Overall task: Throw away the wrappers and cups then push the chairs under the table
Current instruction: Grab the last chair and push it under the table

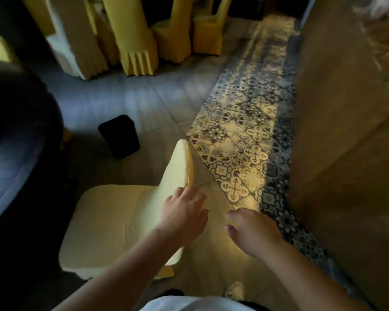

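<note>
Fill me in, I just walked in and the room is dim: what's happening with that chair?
A person is reaching for a yellow-covered chair that stands on the tiled floor beside a dark table. The left hand lies open against the base of the chair's backrest; the right hand hovers just beside it, fingers loose, holding nothing. A black bin sits on the floor beyond the chair, and more covered chairs stand at the back. No wrappers or cups are in sight.

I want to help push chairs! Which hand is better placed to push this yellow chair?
Probably the left hand: its straight fingers already reach the backrest of the yellow chair. The right hand hangs beside the chair, over the floor, holding nothing.
</note>
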